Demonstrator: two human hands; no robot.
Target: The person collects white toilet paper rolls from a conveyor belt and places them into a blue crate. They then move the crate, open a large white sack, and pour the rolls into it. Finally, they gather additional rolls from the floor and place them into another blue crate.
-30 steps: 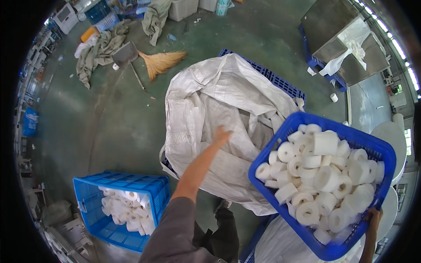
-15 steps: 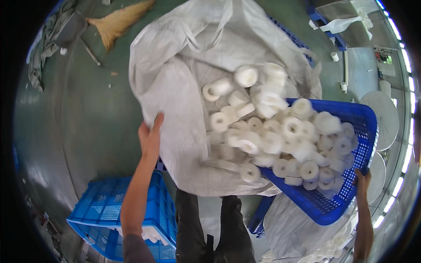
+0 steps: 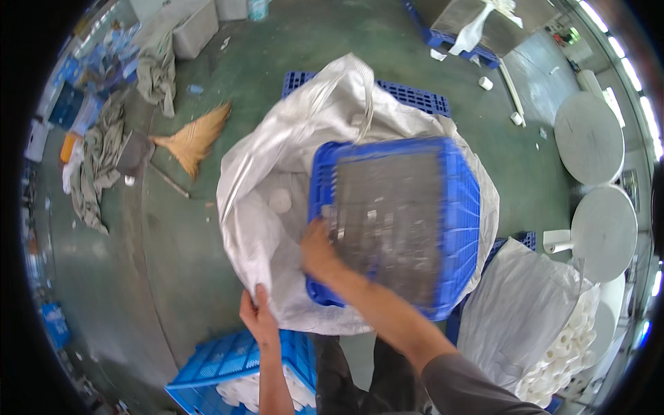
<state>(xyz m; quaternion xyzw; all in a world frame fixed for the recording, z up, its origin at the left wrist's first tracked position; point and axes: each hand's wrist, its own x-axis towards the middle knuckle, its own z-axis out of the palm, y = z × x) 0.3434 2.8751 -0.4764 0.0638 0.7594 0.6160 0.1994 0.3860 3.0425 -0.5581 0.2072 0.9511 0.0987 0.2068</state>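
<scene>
- The blue crate (image 3: 394,221) sits upended over the mouth of the big white sack (image 3: 277,235), its mesh bottom facing up at me, just beyond my right hand (image 3: 319,250).
- My right hand presses on the crate's near-left corner, fingers curled over the rim and gripping it; the forearm runs back toward the lower right.
- My left hand (image 3: 257,318) is closed on the sack's near edge, pinching the fabric just below and to the left of my right hand.
- A white roll (image 3: 279,201) lies inside the sack, just beyond my right hand and to its left, beside the crate's left wall.
- A second blue crate (image 3: 228,360) holding white rolls stands on the floor right under my left wrist.
- To the right of my right forearm stands another white bag (image 3: 526,311), with more rolls (image 3: 564,349) stacked at its far side.
- Well beyond my left hand, up and to the left, a straw broom (image 3: 194,138) lies on the green floor (image 3: 173,263).
- A blue pallet (image 3: 415,97) shows past the far side of the sack.
</scene>
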